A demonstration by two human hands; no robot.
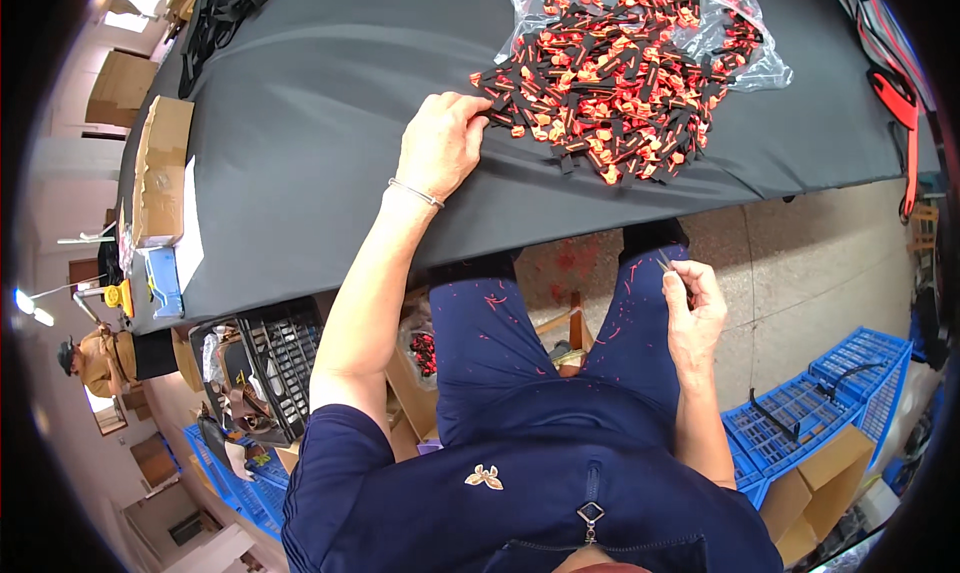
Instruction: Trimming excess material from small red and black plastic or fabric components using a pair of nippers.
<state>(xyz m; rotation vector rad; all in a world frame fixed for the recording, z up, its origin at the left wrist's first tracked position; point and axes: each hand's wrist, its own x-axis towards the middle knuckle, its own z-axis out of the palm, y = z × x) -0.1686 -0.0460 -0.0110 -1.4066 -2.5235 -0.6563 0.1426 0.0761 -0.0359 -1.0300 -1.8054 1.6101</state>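
Left hand (pixel 447 145) at the red-and-black pieces (pixel 620 98), right hand (pixel 694 313) pinching a slim tool (pixel 665 260)!
They heap on the table (pixel 320 103) by a clear bag (pixel 770 71) (markings too tiny to read); left fingers bunch narrowly, whether gripping I can't tell; blue crates (pixel 800 425) lower right.

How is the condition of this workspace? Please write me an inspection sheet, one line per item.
Surface: dark cloth-covered table, creased.
Job's things: black-and-orange pieces, heaped at an open clear bag.
Clutter: red scraps on the trousers; cardboard box at the table's left.
Grips: left grip at the heap's left edge; right grip holding a small pointed tool.
Cables: thin strands at far right, perhaps cables.
Surroundings: blue crates, another person at left.
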